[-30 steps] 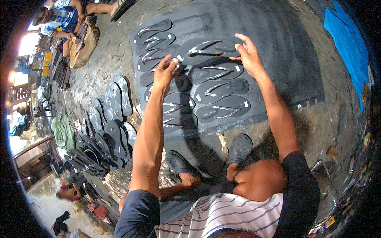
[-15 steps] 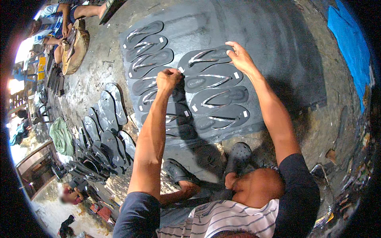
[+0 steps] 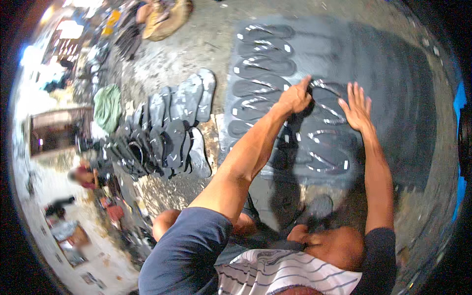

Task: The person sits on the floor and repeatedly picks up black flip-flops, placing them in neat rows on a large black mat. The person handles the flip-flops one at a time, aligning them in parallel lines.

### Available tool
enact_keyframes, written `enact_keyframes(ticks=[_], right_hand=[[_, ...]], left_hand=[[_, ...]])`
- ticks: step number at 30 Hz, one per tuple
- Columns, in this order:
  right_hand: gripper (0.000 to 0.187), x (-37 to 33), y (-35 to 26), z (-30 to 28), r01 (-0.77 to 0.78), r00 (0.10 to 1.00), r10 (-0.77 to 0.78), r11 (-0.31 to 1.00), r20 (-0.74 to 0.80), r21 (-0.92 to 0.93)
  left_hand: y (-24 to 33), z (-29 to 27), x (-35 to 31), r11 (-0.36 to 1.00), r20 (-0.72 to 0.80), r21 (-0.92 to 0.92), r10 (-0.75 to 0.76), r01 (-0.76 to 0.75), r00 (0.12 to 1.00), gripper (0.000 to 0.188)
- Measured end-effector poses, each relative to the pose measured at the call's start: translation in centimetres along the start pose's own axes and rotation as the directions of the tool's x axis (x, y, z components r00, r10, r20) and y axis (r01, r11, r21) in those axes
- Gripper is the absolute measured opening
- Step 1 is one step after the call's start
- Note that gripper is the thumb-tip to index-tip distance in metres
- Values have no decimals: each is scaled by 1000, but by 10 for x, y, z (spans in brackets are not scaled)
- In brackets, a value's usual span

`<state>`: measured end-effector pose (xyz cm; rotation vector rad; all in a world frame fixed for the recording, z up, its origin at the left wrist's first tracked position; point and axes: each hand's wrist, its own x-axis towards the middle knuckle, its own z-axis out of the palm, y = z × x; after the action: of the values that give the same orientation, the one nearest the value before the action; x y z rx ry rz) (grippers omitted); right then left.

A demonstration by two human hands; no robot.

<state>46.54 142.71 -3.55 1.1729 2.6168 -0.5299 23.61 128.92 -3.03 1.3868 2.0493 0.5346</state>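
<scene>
Two columns of dark flip-flops with shiny straps lie on a dark mat [image 3: 403, 98]. My left hand [image 3: 296, 98] reaches to the left end of the topmost flip-flop [image 3: 325, 87] in the right column. Its forefinger points forward and the other fingers look curled; blur hides whether anything is between them. Over the right end of the same column is my right hand [image 3: 358, 110], open with its fingers spread. Small white labels show on several flip-flops, such as the lower right flip-flop [image 3: 327, 162]. In the left column, another flip-flop [image 3: 265, 66] lies near my left hand.
Many more flip-flops [image 3: 174, 140] stand packed together on the floor to the left. Behind them lies a green cloth [image 3: 107, 108]. A rounded wooden block [image 3: 167, 22] is at the far left, and a blue sheet [image 3: 459, 103] hangs into the right edge.
The view has turned, so the mat appears farther right. My right hand has left its grip at the flip-flop's end and spread its fingers. My left forefinger now points forward.
</scene>
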Motion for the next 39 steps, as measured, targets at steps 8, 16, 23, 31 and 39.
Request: enact_keyframes(ticks=[8,16,23,31,39], right_hand=[[58,-75,53,48,65,930,99,903,-353,425],[42,-89,29,-10,179,816,194,811,-545,557],[54,-91,-95,-67,239,970,7,103,-241,966],[29,-106,-108,-75,343,939,-70,168,-336,924],[25,-131,-114,-97,331,933,-152,13,-326,943]], left_hand=[[-251,-157,-191,636,-666,339,-359,694,654,89],[-234,-185,-220,720,-727,138,-393,680,564,77],[0,-84,-174,999,-288,-36,9,-20,958,95],[81,-53,-181,946,-35,-250,202,-204,979,98],[130,-70,-137,626,-128,-779,-158,-1,979,41]])
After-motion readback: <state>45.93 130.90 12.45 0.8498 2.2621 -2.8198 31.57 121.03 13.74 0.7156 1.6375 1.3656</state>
